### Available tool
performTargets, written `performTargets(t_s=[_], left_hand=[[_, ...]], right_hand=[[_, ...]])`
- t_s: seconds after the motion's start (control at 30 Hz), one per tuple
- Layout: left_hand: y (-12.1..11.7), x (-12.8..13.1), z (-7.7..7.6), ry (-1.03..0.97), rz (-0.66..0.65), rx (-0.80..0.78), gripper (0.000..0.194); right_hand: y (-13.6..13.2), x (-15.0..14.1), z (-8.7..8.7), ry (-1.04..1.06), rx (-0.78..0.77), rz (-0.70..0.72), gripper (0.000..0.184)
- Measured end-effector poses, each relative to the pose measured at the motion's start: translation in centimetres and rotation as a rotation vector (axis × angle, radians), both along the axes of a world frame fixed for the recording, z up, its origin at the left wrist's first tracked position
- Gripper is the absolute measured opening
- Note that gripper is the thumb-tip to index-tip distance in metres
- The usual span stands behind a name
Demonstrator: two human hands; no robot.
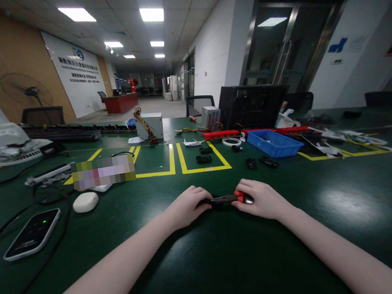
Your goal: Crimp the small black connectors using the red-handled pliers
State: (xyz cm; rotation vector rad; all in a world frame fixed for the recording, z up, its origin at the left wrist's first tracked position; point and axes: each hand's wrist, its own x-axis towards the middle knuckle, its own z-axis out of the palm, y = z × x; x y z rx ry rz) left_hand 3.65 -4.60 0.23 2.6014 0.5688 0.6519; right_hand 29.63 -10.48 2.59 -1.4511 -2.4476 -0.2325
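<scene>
My right hand [261, 200] is wrapped round the red-and-black handles of a pair of pliers [227, 198], held just above the green table. Their dark jaws point left. My left hand [191, 205] is closed, thumb and fingers pinching at the tip of the jaws. A small dark bit shows there, but I cannot tell whether it is the jaw tip or a separate piece. Beyond the hands, small black parts [203, 158] lie inside a yellow taped square, and others [268, 162] lie outside it to the right.
A blue bin [274, 143] stands beyond my right hand. To the left are a phone-like device [33, 234] with a green light, a white rounded case [85, 202] and black cables. Farther back stand a metal power supply [154, 126] and a black computer case [251, 107].
</scene>
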Motion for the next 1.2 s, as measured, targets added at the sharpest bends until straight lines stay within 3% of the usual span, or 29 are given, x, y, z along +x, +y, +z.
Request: performTargets(t_s=[1.0,1.2], left_hand=[[0.08,0.09,-0.26,-0.018,-0.007,0.032,0.012],[0.20,0.09,-0.45,-0.009,-0.012,0.042,0.012]], right_hand=[[-0.12,-0.11,-0.12,-0.021,-0.053,-0.027,0.028],[-0.18,-0.11,-0.05,-0.031,0.011,-0.009,0.023]])
